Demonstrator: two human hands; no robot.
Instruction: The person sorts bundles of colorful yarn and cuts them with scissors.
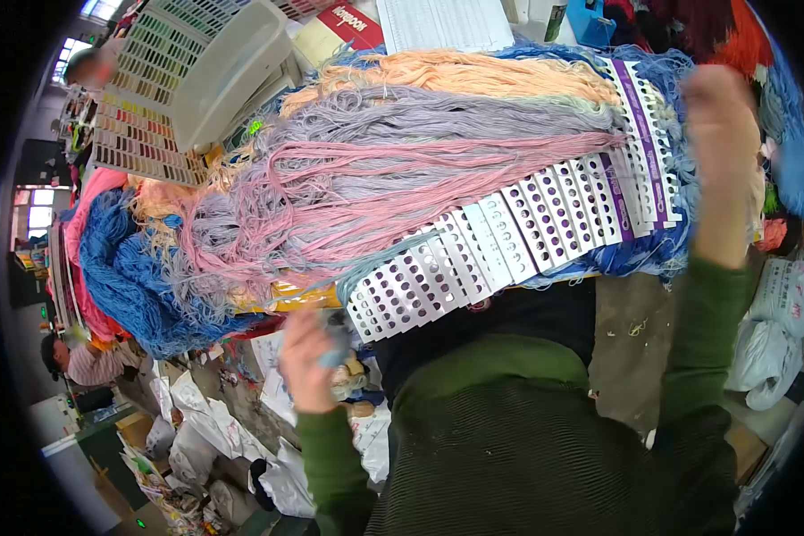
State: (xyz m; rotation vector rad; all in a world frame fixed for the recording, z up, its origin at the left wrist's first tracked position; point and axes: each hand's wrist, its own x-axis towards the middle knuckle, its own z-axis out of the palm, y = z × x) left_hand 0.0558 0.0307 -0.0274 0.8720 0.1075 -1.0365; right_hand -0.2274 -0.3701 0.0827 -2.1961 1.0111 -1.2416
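My left hand (307,362) is at the table's near edge, left of the punched cards, blurred by motion. Its fingers look closed around a grey-blue patch that resembles thread. Grey-blue thread (386,256) runs along the left end of a fanned row of white punched cards (496,239). My right hand (722,112) is raised beyond the right end of the thread pile, its fingers too smeared to read. Near it lies a white card with a purple stripe (645,134). Long hanks of pink thread (366,156), lilac thread (330,121) and peach thread (473,73) lie across the table.
Blue yarn (129,268) hangs off the left end. A colour sample board (147,98), a white plastic tray (228,76), a red-and-cream box (339,31) and a printed sheet (442,25) sit at the back. Plastic bags (773,335) are at right. Another person (94,362) is far left.
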